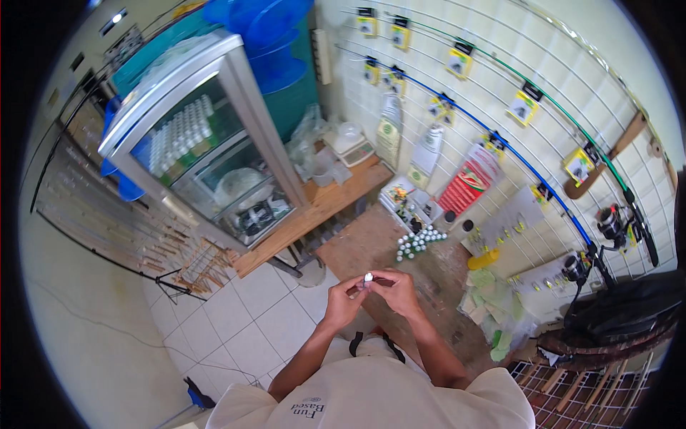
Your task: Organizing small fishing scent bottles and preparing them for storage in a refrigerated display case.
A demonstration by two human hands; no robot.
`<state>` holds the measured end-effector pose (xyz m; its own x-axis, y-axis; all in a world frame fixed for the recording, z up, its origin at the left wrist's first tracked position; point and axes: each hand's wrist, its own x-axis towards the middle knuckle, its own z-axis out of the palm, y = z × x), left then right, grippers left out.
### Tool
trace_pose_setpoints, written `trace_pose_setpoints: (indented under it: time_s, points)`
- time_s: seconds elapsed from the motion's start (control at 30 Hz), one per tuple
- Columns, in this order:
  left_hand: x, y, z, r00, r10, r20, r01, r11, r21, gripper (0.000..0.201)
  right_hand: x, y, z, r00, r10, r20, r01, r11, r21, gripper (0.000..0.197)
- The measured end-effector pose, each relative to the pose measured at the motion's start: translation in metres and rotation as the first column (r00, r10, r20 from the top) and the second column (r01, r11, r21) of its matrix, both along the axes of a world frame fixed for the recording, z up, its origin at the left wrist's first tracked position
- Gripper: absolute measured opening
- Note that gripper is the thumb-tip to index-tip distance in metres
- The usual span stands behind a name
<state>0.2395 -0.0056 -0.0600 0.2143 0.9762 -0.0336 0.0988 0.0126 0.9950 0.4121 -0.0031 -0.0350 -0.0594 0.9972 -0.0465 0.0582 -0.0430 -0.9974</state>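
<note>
My left hand (343, 299) and my right hand (397, 288) meet in front of my chest, fingertips pinched together on a tiny silvery piece (369, 277). Both hands hover over the near edge of a worn brown workbench (371, 232). A cluster of small green-and-white floats (418, 241) lies on the bench just beyond my hands. What the silvery piece is cannot be made out.
A glass-door fridge (204, 139) stands at the left with a wooden shelf (325, 204) beside it. Fishing rods (500, 143) with reels (611, 222) hang on the white wire wall grid. Green packets (493, 293) and a black bag (629, 307) lie at right. White tiled floor (243, 322) is below.
</note>
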Motion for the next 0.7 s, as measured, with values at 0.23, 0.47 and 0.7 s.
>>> trace_pose_setpoints:
  time_s: [0.23, 0.47, 0.7]
  points:
    - [-0.082, 0.007, 0.028, 0.965, 0.242, 0.100, -0.251, 0.964, 0.091, 0.036, -0.095, 0.035, 0.017, 0.984, 0.152, -0.093, -0.143, 0.985, 0.098, 0.029]
    - [-0.161, 0.001, 0.053, 0.891, 0.411, 0.193, -0.435, 0.894, 0.109, 0.035, -0.173, 0.070, 0.053, 0.887, 0.417, -0.199, -0.354, 0.890, 0.287, 0.028]
    - [-0.228, -0.031, 0.059, 0.815, 0.549, 0.185, -0.573, 0.811, 0.118, 0.034, -0.263, 0.146, 0.083, 0.851, 0.481, -0.212, -0.419, 0.864, 0.279, 0.035]
